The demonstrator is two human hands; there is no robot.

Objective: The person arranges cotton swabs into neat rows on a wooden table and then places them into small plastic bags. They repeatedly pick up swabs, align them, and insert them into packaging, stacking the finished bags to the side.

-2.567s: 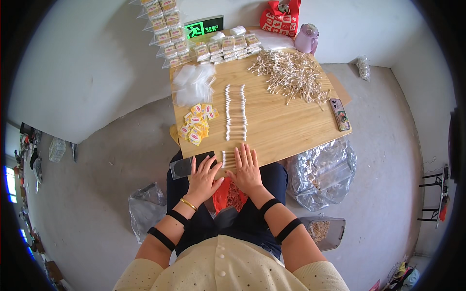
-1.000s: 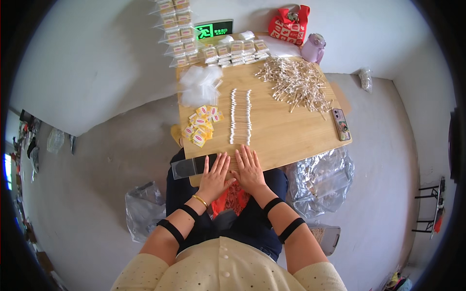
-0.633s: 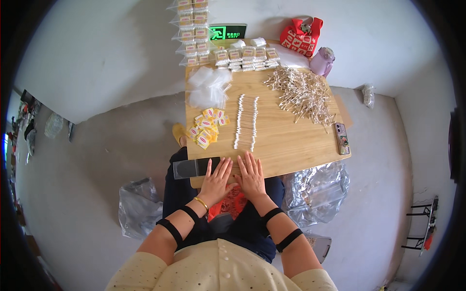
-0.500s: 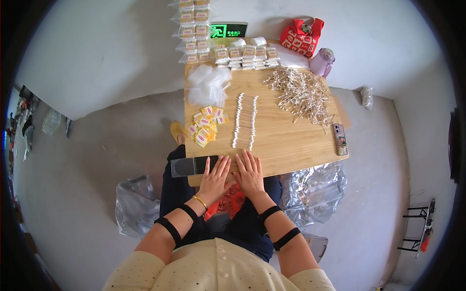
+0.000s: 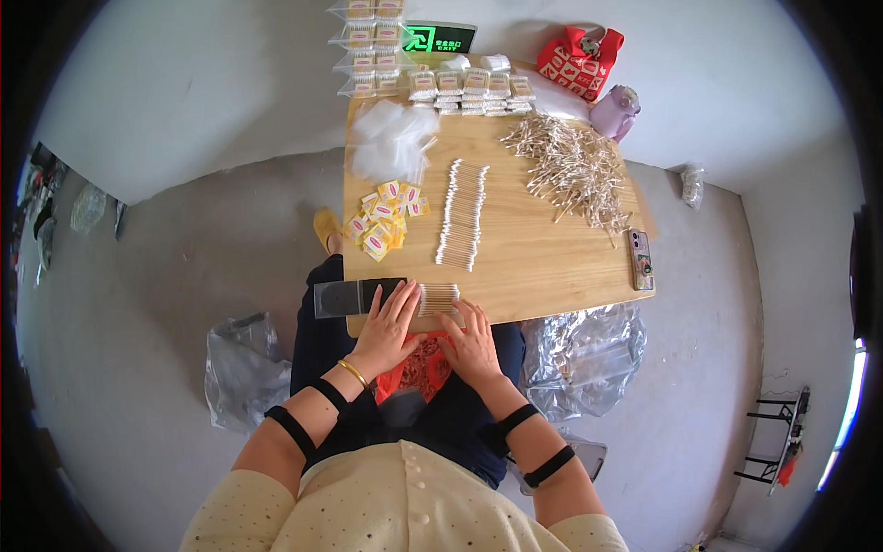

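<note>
A small row of cotton swabs (image 5: 440, 299) lies side by side at the near edge of the table. My left hand (image 5: 386, 324) rests flat at its left end, fingers stretched over a black strip with a clear plastic end (image 5: 340, 298). My right hand (image 5: 472, 345) touches the row's right end with slightly bent, spread fingers. Farther up, a longer ladder-like row of swabs (image 5: 463, 216) lies in the middle of the table. Yellow and white cards (image 5: 386, 219) are heaped to its left, below a pile of clear plastic bags (image 5: 391, 143).
A large loose heap of swabs (image 5: 570, 170) covers the right side, with a phone (image 5: 641, 259) near the edge. Packed swab bags (image 5: 474, 87) stand at the back, beside a purple bottle (image 5: 614, 113) and a red bag (image 5: 579, 63). Plastic sacks (image 5: 584, 359) sit beside the table.
My right hand has drawn back a little toward me, so the short swab row shows between my hands. My left hand stays by the black strip. The whole view has shifted slightly.
</note>
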